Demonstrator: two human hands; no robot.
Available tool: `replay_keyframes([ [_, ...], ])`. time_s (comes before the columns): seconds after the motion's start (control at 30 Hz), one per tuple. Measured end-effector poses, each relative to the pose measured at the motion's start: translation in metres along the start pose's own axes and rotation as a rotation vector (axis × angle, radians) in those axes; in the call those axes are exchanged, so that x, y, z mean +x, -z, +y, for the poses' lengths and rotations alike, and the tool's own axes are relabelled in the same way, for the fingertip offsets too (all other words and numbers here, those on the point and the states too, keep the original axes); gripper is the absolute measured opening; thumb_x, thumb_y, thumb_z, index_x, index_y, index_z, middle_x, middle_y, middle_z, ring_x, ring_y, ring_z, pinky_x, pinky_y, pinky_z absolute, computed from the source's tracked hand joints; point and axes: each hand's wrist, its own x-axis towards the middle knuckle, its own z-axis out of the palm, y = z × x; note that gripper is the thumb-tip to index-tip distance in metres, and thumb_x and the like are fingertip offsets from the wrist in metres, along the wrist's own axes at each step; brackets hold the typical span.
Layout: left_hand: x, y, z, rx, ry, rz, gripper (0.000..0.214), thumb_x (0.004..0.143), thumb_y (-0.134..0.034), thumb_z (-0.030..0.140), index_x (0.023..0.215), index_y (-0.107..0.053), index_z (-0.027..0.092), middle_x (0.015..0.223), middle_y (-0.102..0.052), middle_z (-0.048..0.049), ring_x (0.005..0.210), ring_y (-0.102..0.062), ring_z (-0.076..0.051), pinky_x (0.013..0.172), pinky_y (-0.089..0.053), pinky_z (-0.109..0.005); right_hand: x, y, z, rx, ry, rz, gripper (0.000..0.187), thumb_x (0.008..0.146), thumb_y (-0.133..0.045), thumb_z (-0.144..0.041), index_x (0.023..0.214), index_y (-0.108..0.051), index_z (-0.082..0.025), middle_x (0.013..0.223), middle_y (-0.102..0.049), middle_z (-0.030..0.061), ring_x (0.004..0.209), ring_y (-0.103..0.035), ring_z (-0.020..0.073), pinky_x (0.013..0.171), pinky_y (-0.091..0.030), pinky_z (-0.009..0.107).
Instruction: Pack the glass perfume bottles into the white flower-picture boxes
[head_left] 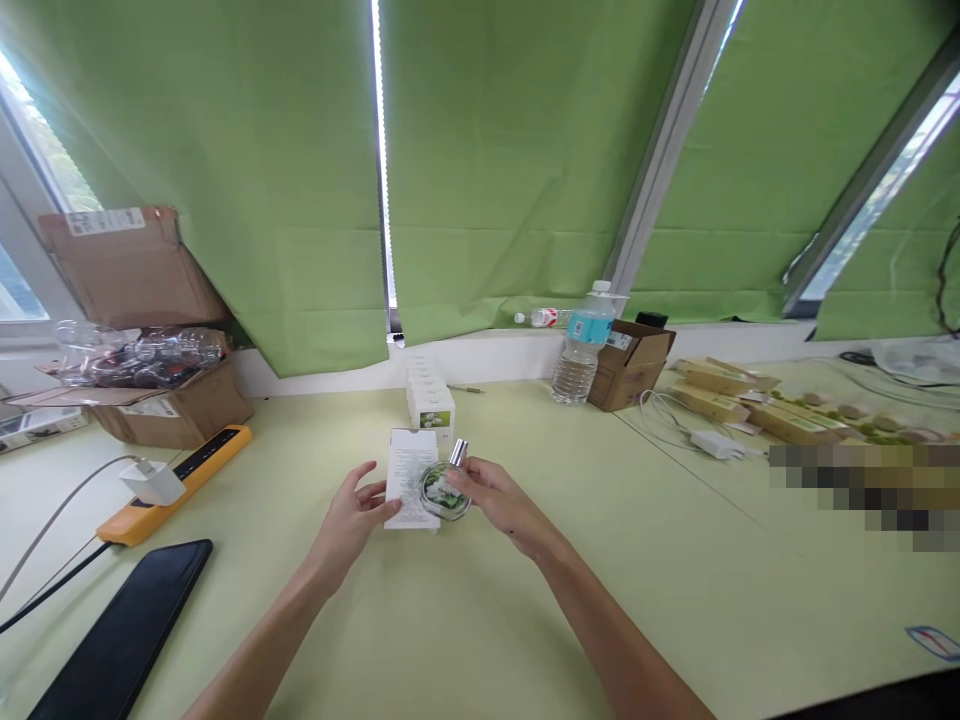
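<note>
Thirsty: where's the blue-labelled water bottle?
In the head view, the water bottle stands at the table's far edge, just left of an open cardboard box.

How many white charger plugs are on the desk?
2. One white charger plug sits in the orange power strip at left; another lies on the desk at right. The blurred patch could hide more.

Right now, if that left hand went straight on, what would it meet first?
The left hand would probably meet the white printed leaflet first, right beside it, though depth is hard to judge here.
</note>
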Motion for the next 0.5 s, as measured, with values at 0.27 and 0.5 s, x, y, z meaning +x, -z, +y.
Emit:
replay_keyframes([
  [0.27,-0.002,-0.004,0.003,0.088,-0.106,-0.103,0.057,0.076,-0.067,0.038,0.125,-0.045,0.019,0.113,-0.065,-0.0114,0.094,-0.065,-0.024,0.081,-0.053,-0.038,-0.005,0.0,-0.009,0.021,0.068,-0.074,0.045,0.08,-0.062,-0.052,0.11,-0.063,-0.018,0.108,-0.067,0.0079,0.103,-0.059,0.025,0.089,-0.043,0.037],
  [0.5,-0.007,-0.002,0.006,0.292,-0.248,-0.001,0.062,0.081,-0.061,0.041,0.135,-0.035,0.026,0.119,-0.057,-0.0092,0.08,-0.066,-0.018,0.07,-0.057,-0.034,-0.009,0.006,-0.02,-0.055,0.095,-0.01,0.04,0.081,-0.061,-0.05,0.104,-0.065,-0.018,0.1,-0.067,0.0055,0.095,-0.059,0.0217,0.083,-0.043,0.032],
])
